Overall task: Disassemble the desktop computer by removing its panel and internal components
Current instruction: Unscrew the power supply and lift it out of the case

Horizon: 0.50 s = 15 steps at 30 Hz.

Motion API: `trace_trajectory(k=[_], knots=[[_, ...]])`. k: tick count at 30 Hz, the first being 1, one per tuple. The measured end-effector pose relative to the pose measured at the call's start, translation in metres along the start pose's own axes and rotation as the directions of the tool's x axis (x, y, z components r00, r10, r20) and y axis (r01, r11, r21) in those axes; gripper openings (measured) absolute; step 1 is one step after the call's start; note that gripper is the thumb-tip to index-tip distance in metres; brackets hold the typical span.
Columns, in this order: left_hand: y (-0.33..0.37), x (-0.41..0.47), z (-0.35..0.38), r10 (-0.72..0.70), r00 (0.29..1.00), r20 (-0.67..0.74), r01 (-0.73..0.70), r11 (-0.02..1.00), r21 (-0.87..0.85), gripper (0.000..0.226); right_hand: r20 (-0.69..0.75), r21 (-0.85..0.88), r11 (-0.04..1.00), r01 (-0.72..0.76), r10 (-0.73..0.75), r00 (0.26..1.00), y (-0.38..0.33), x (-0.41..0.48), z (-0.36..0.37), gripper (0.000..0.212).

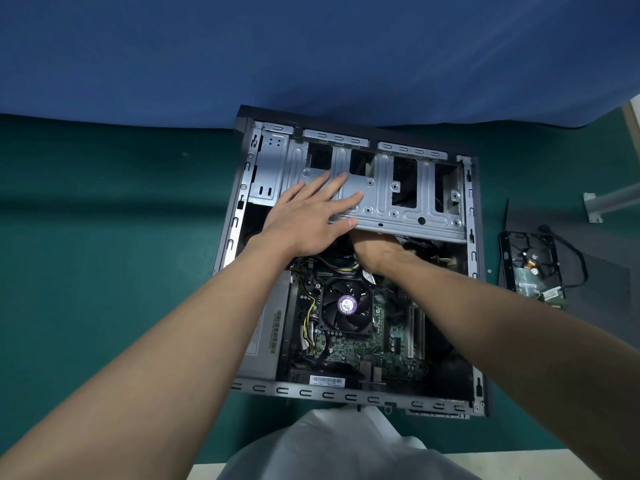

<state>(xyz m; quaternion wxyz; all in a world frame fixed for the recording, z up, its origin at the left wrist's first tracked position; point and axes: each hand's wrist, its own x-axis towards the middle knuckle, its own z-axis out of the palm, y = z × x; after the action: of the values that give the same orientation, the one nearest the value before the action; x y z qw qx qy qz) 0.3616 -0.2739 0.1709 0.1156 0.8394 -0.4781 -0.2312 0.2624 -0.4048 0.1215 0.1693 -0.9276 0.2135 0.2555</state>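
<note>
Now left hand [304, 220] fingers [337, 187] lie straight on drive cage [377, 200]; right hand [377, 252] fingers unseen under its near edge.

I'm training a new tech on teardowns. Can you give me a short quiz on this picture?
1. True or false: the left hand lies flat on the drive cage.
2. Where do the fingers of the right hand go? A under the cage; B on top of it; C nowhere near it.
3. Fill in: the hard drive lies outside the computer case, on the person's ____ side.
Key: 1 true; 2 A; 3 right.
</note>
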Motion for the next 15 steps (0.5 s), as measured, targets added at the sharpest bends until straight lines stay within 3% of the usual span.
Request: trace_trajectory(k=[6, 10, 15], knots=[[0.000, 0.001, 0.000, -0.008, 1.000, 0.014, 0.008, 1.000, -0.010, 0.051, 0.085, -0.086, 0.996, 0.035, -0.028, 0.996, 0.005, 0.003, -0.007, 0.023], [-0.002, 0.001, 0.001, -0.007, 1.000, 0.011, 0.007, 1.000, -0.006, 0.051, 0.070, -0.082, 0.995, 0.048, -0.042, 0.997, 0.003, -0.001, -0.001, 0.007], [-0.001, 0.002, 0.000, -0.007, 1.000, 0.017, 0.007, 1.000, -0.007, 0.050, 0.067, -0.048, 0.999, 0.019, -0.016, 0.998, 0.002, -0.002, -0.004, 0.024]])
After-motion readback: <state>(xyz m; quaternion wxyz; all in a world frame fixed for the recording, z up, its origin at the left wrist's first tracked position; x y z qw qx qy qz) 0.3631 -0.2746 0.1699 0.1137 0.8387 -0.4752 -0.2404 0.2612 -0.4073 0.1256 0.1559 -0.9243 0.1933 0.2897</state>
